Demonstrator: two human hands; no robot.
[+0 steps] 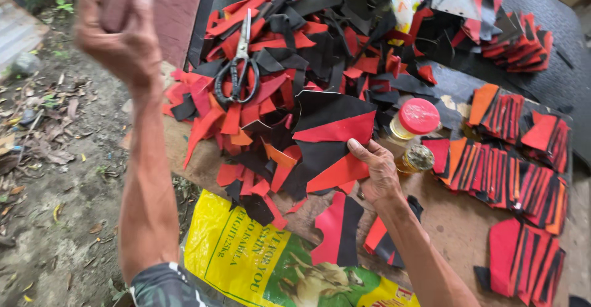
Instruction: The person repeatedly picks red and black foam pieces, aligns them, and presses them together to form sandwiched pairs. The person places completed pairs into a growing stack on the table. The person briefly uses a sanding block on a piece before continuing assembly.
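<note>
Scraps of red and black sheet material lie stacked at the desk's middle, pinned at their near right corner by the right hand, thumb on top and fingers under, grip clamped on the stack. They look light, thin and floppy, likely to slide on one another, so an edge pinch close to a corner seems best. Their long axis runs left to right, points fanning left toward the scissors. The left hand is raised clear, fist closed; whether it holds anything I cannot tell
</note>
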